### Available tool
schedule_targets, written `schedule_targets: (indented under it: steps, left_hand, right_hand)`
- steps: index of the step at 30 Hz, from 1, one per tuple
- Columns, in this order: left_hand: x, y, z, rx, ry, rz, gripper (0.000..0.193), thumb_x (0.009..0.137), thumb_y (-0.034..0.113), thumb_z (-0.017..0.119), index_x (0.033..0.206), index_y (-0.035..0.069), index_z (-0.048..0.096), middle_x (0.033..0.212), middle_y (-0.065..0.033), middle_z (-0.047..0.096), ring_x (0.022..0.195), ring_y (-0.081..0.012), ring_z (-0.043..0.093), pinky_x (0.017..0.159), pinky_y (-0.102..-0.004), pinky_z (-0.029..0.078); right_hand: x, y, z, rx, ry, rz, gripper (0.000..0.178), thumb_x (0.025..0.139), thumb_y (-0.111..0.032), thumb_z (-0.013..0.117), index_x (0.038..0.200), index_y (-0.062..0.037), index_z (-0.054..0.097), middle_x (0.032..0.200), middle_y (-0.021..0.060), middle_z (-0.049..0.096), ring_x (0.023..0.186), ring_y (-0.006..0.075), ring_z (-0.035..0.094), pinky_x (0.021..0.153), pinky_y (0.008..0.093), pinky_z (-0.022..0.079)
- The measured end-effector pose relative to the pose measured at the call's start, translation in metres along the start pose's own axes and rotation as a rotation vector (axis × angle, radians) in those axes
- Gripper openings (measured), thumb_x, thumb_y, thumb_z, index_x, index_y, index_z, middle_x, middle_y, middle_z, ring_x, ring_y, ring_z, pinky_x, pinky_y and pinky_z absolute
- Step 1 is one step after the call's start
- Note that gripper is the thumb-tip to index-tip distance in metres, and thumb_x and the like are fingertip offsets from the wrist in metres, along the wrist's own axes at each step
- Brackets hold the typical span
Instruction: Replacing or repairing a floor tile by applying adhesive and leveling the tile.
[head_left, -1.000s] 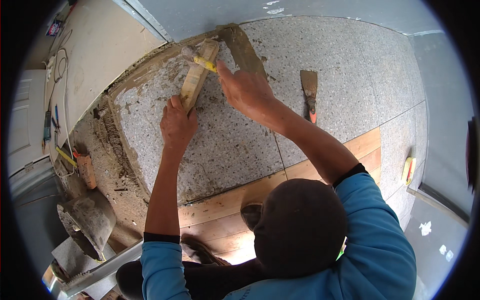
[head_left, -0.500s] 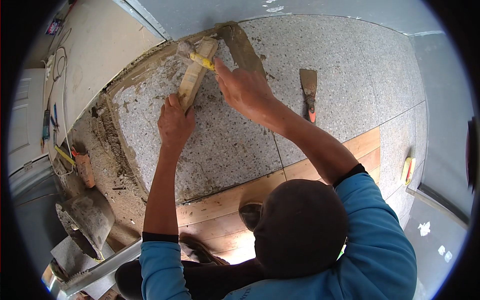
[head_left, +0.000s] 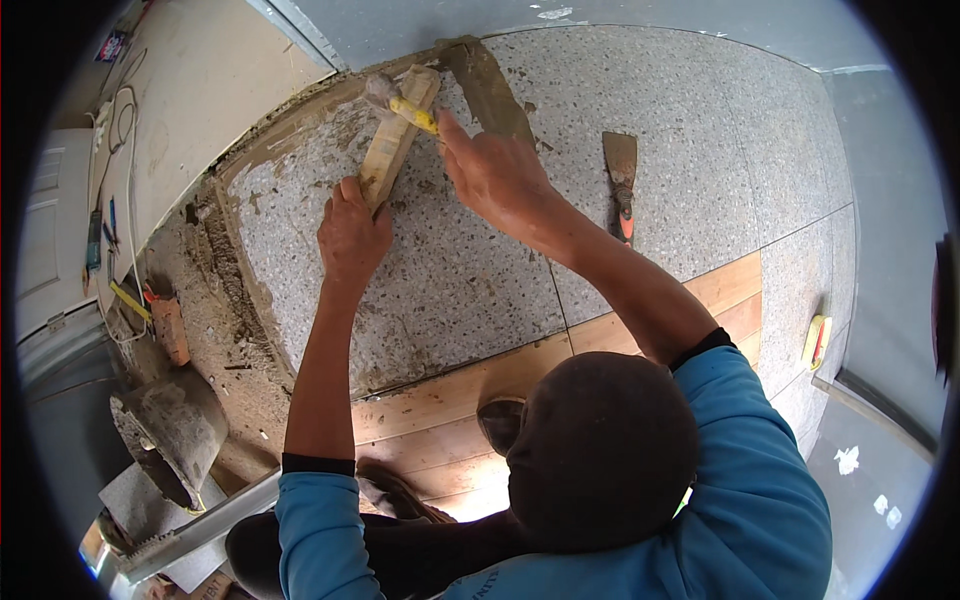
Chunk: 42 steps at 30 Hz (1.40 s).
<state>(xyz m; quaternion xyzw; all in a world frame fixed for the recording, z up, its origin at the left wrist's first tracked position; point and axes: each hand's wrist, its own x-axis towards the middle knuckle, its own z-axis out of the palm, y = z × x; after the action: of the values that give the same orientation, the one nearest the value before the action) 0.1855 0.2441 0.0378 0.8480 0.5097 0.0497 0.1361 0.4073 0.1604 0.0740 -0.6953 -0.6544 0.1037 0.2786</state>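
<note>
My left hand (head_left: 354, 232) is closed on the near end of a wooden block (head_left: 392, 150), which lies slantwise on a grey speckled floor tile (head_left: 440, 290). In my right hand (head_left: 497, 178) is a hammer (head_left: 412, 114) with a yellow handle. Its dusty head is over the far part of the block; whether they touch I cannot tell. Wet grey-brown mortar (head_left: 490, 95) is smeared along the tile's far edge and far right corner. A scraper (head_left: 620, 170) with a red and black handle lies on the neighbouring tile, to the right of my right hand.
Wooden planks (head_left: 450, 410) run along the near side of the tiles. Rough mortar bed (head_left: 235, 310) borders the left edge. A mortar-caked bucket (head_left: 180, 420) lies tipped at the lower left, near a brick (head_left: 168, 330). A yellow sponge or brush (head_left: 816, 341) sits at the right.
The hammer head has shifted slightly to the right over the wooden block. My left hand still holds the block in the same place, and the whole view has moved a little.
</note>
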Motion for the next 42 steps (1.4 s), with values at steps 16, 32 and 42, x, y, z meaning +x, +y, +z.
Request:
schedule_targets:
  steps: [16, 32, 42]
  left_hand:
    - [0.000, 0.000, -0.001, 0.023, -0.019, -0.005, 0.053, 0.091, 0.025, 0.076, 0.128, 0.001, 0.047, 0.120, -0.0222, 0.063, 0.111, -0.0437, 0.066, 0.090, -0.0530, 0.058]
    - [-0.002, 0.002, -0.002, 0.008, -0.035, -0.022, 0.048, 0.090, 0.023, 0.077, 0.124, 0.002, 0.050, 0.120, -0.0206, 0.062, 0.110, -0.0428, 0.065, 0.090, -0.0532, 0.058]
    - [-0.004, -0.009, -0.003, -0.026, 0.019, -0.039, 0.050, 0.090, 0.023, 0.076, 0.125, 0.001, 0.048, 0.119, -0.0216, 0.061, 0.108, -0.0435, 0.065, 0.089, -0.0543, 0.057]
  right_hand:
    - [0.004, -0.008, -0.008, -0.039, -0.112, 0.002, 0.050, 0.102, -0.016, 0.060, 0.147, 0.0048, 0.050, 0.070, 0.0167, 0.068, 0.059, 0.0348, 0.069, 0.052, 0.0462, 0.055]
    - [-0.001, -0.006, -0.006, -0.037, -0.180, 0.023, 0.051, 0.104, -0.018, 0.058, 0.148, 0.0059, 0.048, 0.075, 0.0189, 0.069, 0.063, 0.0370, 0.071, 0.055, 0.0474, 0.056]
    - [0.001, -0.014, 0.005, -0.071, -0.054, -0.014, 0.047, 0.105, -0.020, 0.061, 0.146, -0.0003, 0.053, 0.064, 0.0136, 0.064, 0.050, 0.0321, 0.064, 0.046, 0.0468, 0.050]
